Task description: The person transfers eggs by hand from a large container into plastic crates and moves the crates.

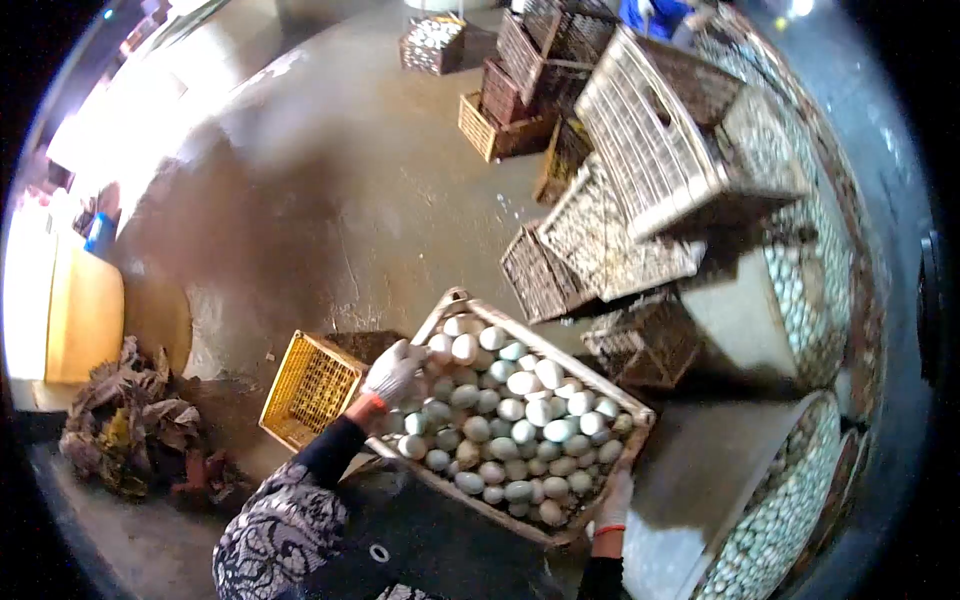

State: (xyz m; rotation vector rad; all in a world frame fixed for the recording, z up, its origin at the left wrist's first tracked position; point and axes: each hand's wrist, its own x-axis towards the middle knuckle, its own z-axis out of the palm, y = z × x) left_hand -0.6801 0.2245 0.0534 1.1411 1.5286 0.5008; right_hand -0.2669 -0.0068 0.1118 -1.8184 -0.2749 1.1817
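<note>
Around me the wet floor (420, 220) is crowded on the right. A big pale crate (645, 140) leans at a tilt over a dirty white crate (605, 235), and a small brown crate (650, 345) lies just beyond the far long edge of my load. Behind them is a stack of brown crates (550, 60) with a tan crate (490, 130) at its foot; farther off is a little crate of white eggs (433, 40). Along my right side runs a large vat (720, 450) with pale eggs in it, close by my right arm, and someone in blue (655, 15) shows at the top edge. To my left are an empty yellow crate (300, 395), just beside my left wrist, a crumpled dark heap (140, 420) and a yellow tub (90, 310).

The egg crate (590, 375) is right in front of my body, slanting down to the right and full of white and bluish eggs (510, 410). My gloved left hand (395, 372) grips the middle of its left short side, forearm reaching up and forward. My right hand (614, 498) holds the opposite short side, lower down, arm close in; its fingers are mostly hidden.
</note>
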